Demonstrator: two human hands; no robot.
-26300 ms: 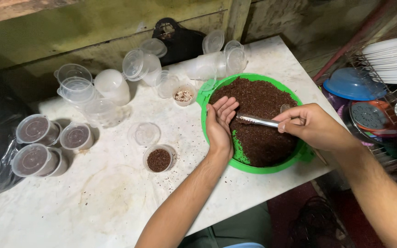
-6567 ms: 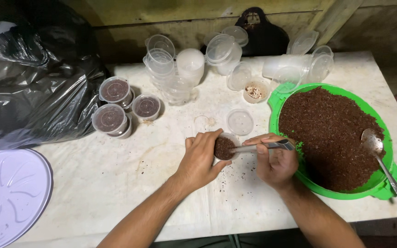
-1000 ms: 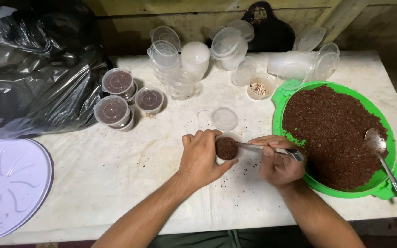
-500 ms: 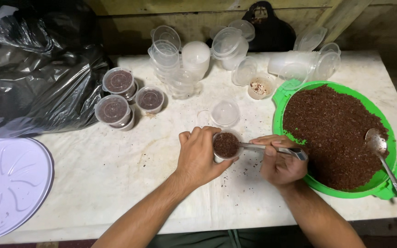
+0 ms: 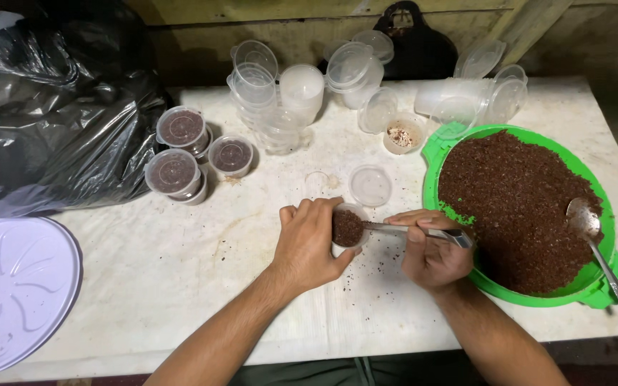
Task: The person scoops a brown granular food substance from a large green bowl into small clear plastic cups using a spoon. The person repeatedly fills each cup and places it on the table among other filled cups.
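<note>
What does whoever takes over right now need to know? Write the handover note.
Left hand: grip around a small clear cup full of brown crumbly mix.
Right hand: grip on a metal spoon, its tip at the cup.
Green tray of mix at right, a second spoon lying in it.
Done: lidded filled cups at left.
Left: the cup's lid lies loose behind it; empty cups wait at the back.

Dim, warm light from above; the white desk (image 5: 180, 286) is brightest, corners dark, focus quite sharp.
</note>
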